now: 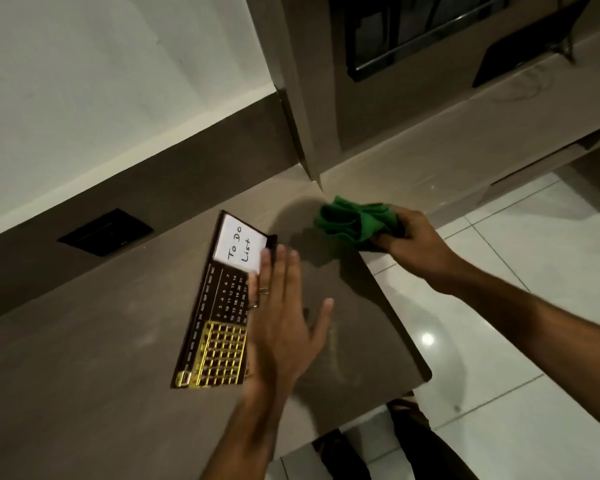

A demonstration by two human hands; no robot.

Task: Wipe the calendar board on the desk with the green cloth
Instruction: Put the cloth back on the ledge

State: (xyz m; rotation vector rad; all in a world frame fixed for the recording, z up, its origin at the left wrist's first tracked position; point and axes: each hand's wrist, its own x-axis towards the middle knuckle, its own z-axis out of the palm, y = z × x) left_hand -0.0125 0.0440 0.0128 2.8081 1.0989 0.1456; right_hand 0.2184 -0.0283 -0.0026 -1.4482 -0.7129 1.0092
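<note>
The calendar board (219, 317) lies flat on the brown desk (84, 375). It is dark brown with a white "To Do List" panel at its far end, a number grid in the middle and a gold grid at its near end. My left hand (281, 320) is open with its fingers spread, over the board's right edge. To the right, near the desk's far right edge, my right hand (413, 244) grips a bunched green cloth (354, 221), held just above the desk and apart from the board.
A black socket plate (106, 232) sits in the brown back panel to the left. A tall cabinet panel (298, 98) rises behind the desk. A side shelf (465, 161) runs off to the right. White floor tiles (499, 341) lie right of the desk's edge.
</note>
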